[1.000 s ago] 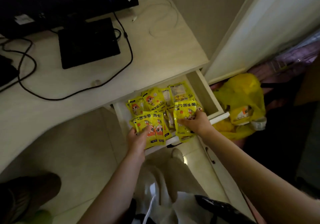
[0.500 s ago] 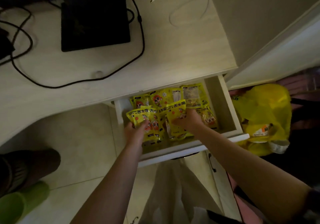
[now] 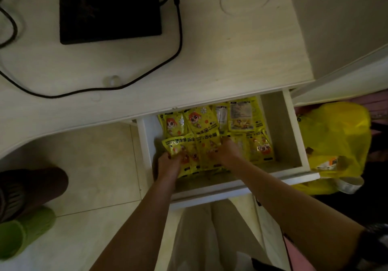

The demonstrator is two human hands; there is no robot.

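An open white drawer under the desk holds several yellow snack packets with a cartoon figure on them. My left hand is at the drawer's front left and holds the lower edge of a yellow packet, thumb on top. My right hand lies on the middle packets with its fingers spread, pressing them down. Both forearms reach in over the drawer's front panel.
On the pale desk top are a black flat device and a black cable. A yellow plastic bag lies on the floor right of the drawer. A green shoe stands at the lower left.
Both hands have lowered their yellow packets from above the drawer down onto the pile inside it. The camera has moved closer and looks more steeply down.
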